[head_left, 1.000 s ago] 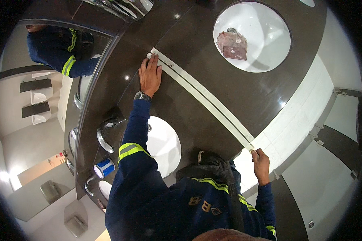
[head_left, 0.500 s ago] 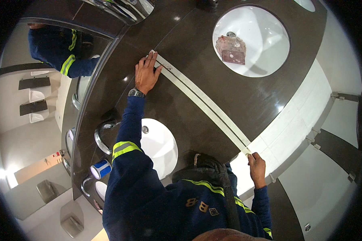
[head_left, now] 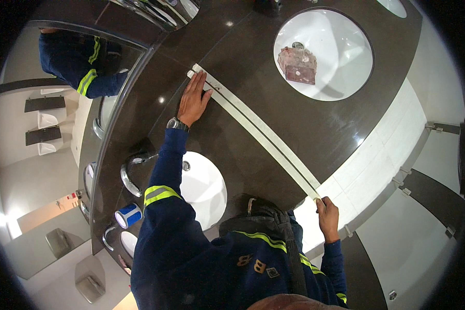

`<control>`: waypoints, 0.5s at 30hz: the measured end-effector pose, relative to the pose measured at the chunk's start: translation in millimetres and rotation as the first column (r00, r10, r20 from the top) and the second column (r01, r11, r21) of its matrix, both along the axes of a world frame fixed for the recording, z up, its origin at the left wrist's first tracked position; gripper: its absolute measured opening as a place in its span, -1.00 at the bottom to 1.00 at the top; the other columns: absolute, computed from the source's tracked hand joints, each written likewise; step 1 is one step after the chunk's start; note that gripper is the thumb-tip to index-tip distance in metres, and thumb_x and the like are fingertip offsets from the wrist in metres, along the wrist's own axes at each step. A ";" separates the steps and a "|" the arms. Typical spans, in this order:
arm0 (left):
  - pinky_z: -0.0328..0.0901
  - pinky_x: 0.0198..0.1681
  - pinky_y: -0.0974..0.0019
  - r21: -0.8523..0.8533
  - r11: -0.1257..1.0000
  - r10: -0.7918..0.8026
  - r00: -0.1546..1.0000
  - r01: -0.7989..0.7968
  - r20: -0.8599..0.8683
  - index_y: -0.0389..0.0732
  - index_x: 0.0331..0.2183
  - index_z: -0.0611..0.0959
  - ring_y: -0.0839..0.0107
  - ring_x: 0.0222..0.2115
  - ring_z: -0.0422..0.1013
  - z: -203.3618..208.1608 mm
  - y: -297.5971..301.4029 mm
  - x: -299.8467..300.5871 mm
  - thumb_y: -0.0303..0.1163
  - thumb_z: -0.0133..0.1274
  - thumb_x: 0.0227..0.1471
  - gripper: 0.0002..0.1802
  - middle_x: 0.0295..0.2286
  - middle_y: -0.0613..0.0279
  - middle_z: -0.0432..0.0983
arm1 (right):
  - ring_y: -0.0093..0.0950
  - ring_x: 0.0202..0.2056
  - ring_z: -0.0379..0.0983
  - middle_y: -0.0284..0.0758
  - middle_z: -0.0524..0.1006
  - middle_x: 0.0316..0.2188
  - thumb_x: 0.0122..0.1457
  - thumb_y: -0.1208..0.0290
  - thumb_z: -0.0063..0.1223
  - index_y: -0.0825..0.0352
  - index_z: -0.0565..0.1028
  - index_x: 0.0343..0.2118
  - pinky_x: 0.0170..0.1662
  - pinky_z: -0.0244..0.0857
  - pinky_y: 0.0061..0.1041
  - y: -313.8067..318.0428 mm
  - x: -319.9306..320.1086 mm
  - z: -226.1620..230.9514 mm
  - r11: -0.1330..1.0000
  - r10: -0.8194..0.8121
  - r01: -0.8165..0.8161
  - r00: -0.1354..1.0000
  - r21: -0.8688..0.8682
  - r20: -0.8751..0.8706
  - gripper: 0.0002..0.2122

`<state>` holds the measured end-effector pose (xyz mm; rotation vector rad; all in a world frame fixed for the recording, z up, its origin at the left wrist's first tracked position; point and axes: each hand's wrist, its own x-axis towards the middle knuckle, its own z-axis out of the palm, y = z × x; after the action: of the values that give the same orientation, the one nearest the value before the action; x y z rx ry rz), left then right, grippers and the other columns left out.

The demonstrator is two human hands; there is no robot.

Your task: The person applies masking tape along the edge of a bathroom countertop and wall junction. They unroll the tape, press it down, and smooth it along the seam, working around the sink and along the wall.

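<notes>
Two pale, flat strips that look like masking tape run side by side across the dark countertop [head_left: 253, 170], a thin dark gap between them. The far strip [head_left: 266, 129] reaches to the counter's front edge. Along the near strip [head_left: 258, 140], my left hand [head_left: 194, 102] lies flat, fingers stretched out on its back end. My right hand [head_left: 327, 217] is closed in a pinch at that strip's front end, just past the counter edge. A watch [head_left: 176, 124] is on my left wrist.
Beyond the strips, a white round basin [head_left: 341, 57] holds a dirty, reddish-brown clump with a flat block [head_left: 300, 75]. A nearer basin [head_left: 204, 188] sits under my left arm, beside a chrome faucet [head_left: 129, 181] and a blue-and-white can [head_left: 128, 215]. A mirror [head_left: 57, 144] rises at left.
My left hand has shifted slightly to the right, its fingers straighter and more together on the strip. My right hand stays pinched at the front end, nearly still.
</notes>
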<state>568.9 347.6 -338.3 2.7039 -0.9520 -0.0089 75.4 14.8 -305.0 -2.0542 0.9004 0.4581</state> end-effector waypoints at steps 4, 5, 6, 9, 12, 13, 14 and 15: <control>-0.16 0.48 -0.02 0.101 0.995 -0.017 0.989 0.002 0.149 -0.29 0.40 0.14 0.01 0.44 -0.14 -15.7 0.0 -1.8 0.00 -0.03 0.33 -0.17 0.41 -0.08 -0.03 | -0.13 -0.50 0.57 -0.09 0.57 -0.60 0.37 0.19 0.01 0.42 0.53 -0.33 -0.37 0.38 -0.21 -4.8 -9.4 -22.7 0.996 0.078 -0.074 0.992 -0.041 0.095 -0.67; -0.23 0.48 -0.06 0.096 0.995 -0.052 0.990 0.039 0.128 -0.33 0.41 0.07 -0.01 0.45 -0.19 -17.9 -4.5 -18.5 0.05 -0.04 0.33 -0.10 0.42 -0.11 -0.10 | -0.12 -0.48 0.57 -0.10 0.57 -0.59 0.36 0.19 0.02 0.41 0.53 -0.32 -0.37 0.38 -0.22 -6.4 -6.1 -15.8 0.996 0.085 -0.085 0.996 -0.015 0.014 -0.68; -0.24 0.48 -0.06 0.099 0.993 -0.071 0.995 0.064 0.074 -0.33 0.40 0.07 -0.02 0.45 -0.20 -17.2 -6.9 -42.7 0.06 -0.03 0.31 -0.08 0.42 -0.11 -0.11 | -0.12 -0.47 0.57 -0.10 0.57 -0.58 0.36 0.17 0.03 0.41 0.54 -0.30 -0.38 0.37 -0.23 -3.9 0.0 -5.0 0.998 0.003 -0.012 0.993 0.069 0.115 -0.68; -0.26 0.49 -0.07 0.090 0.988 -0.130 0.992 0.129 0.003 -0.34 0.40 0.06 -0.03 0.45 -0.21 -13.8 -29.5 -101.8 0.10 -0.01 0.28 -0.04 0.43 -0.12 -0.13 | -0.11 -0.45 0.58 -0.07 0.60 -0.51 0.37 0.18 0.03 0.42 0.54 -0.22 -0.35 0.37 -0.24 -10.3 -6.6 -11.6 0.995 0.016 -0.024 0.996 0.095 0.089 -0.69; -0.26 0.48 -0.10 0.097 0.975 -0.194 0.978 0.201 -0.078 -0.34 0.41 0.03 -0.07 0.45 -0.22 2.8 -55.3 -168.1 0.06 0.01 0.27 -0.03 0.43 -0.15 -0.15 | -0.08 -0.41 0.60 -0.03 0.60 -0.48 0.37 0.18 0.04 0.40 0.52 -0.18 -0.32 0.38 -0.23 -12.6 -4.3 -11.2 0.987 0.006 -0.018 0.997 0.157 0.077 -0.69; -0.26 0.48 -0.12 0.101 0.969 -0.213 0.971 0.224 -0.111 -0.34 0.41 0.02 -0.09 0.45 -0.22 8.2 -66.5 -186.7 0.04 0.02 0.27 -0.02 0.43 -0.16 -0.16 | -0.08 -0.40 0.60 -0.03 0.60 -0.47 0.37 0.19 0.05 0.40 0.52 -0.17 -0.32 0.38 -0.23 -14.8 -1.7 -11.4 0.986 0.018 -0.035 0.995 0.162 0.101 -0.70; -0.26 0.48 -0.12 0.088 0.965 -0.236 0.963 0.248 -0.130 -0.35 0.41 0.02 -0.09 0.45 -0.22 10.9 -76.3 -203.1 0.07 0.03 0.25 0.00 0.42 -0.17 -0.16 | -0.08 -0.40 0.60 -0.03 0.61 -0.46 0.37 0.19 0.05 0.40 0.52 -0.17 -0.32 0.38 -0.22 -16.6 -1.5 -13.0 0.984 0.032 -0.052 0.992 0.168 0.122 -0.70; -0.26 0.48 -0.12 0.075 0.960 -0.257 0.955 0.270 -0.148 -0.35 0.41 0.03 -0.09 0.45 -0.23 12.6 -84.9 -219.6 0.11 0.03 0.24 0.02 0.42 -0.17 -0.16 | -0.08 -0.39 0.60 -0.03 0.61 -0.45 0.37 0.19 0.05 0.40 0.51 -0.17 -0.31 0.38 -0.22 -19.2 -2.9 -16.4 0.982 0.047 -0.072 0.989 0.175 0.143 -0.71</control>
<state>349.3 262.8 -325.6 2.5964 -1.2913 -0.2961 72.5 -4.3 -321.4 -1.9258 0.6908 0.4081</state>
